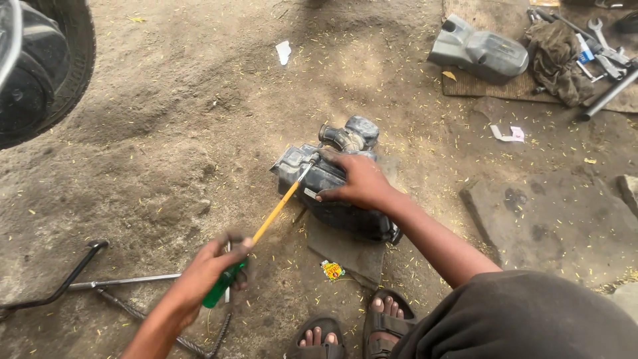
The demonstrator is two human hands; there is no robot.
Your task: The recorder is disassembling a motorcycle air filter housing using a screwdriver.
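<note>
Packed dirt floor [199,100], gritty, flecked with yellow chaff. I see a dusty black plastic housing [332,193], boxy with a rounded intake, lying on a flat stone slab [352,256]. Right hand [359,181] rests spread on top of it. Left hand [212,269] is wrapped around a green-handled screwdriver [266,226]; its yellow shaft ends with the metal tip against the housing's edge.

I see a small crumpled wrapper [332,270], yellow, red and green, lying on the dirt ground [166,133] near the sandalled feet. A white and pink paper scrap [508,135] lies far right, and a white scrap [284,52] lies far off, mid-scene.
</note>
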